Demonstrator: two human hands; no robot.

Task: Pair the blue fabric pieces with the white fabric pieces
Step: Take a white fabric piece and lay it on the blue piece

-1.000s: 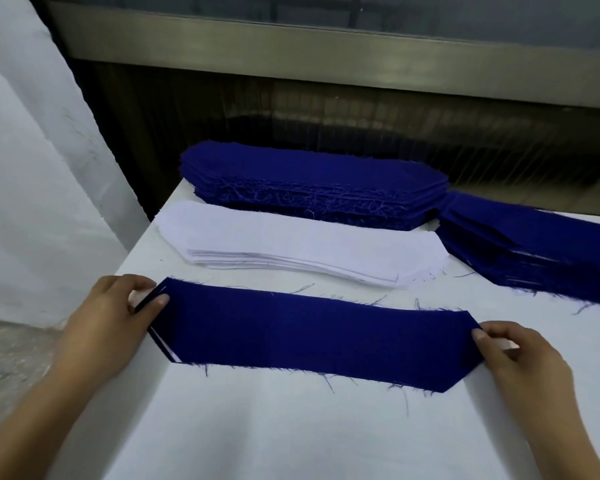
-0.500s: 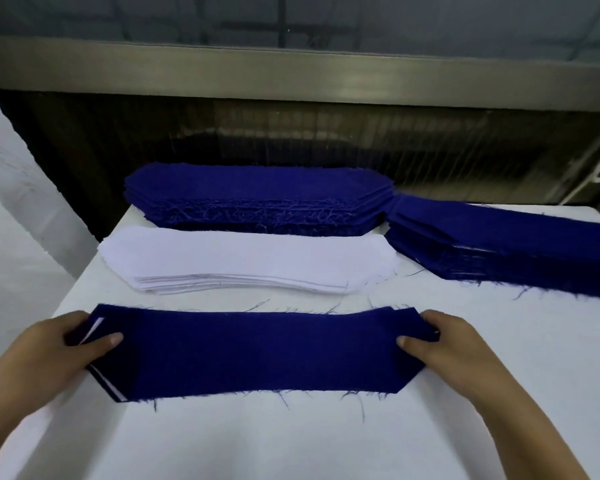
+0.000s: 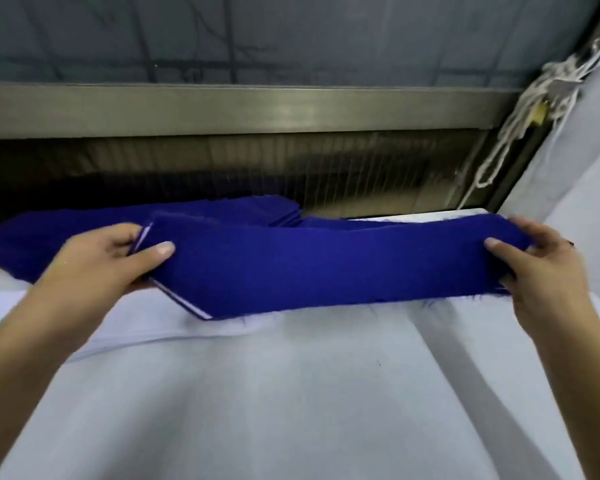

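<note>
A long blue fabric piece [image 3: 326,261] with a white piece under it, whose edge shows along the left tip, hangs lifted above the white table [image 3: 291,393]. My left hand [image 3: 108,258] pinches its left end, thumb on top. My right hand [image 3: 537,268] grips its right end. Behind it lies a stack of blue fabric pieces [image 3: 25,244], partly hidden. The white stack [image 3: 146,330] lies below the held piece, mostly covered.
A metal rail [image 3: 257,109] runs along the back above a dark gap. White cords [image 3: 520,109] hang at the upper right. White sheeting [image 3: 582,174] stands at the right edge.
Both hands have lifted the paired piece off the table and carried it up and to the right; the view has swung right as well.
</note>
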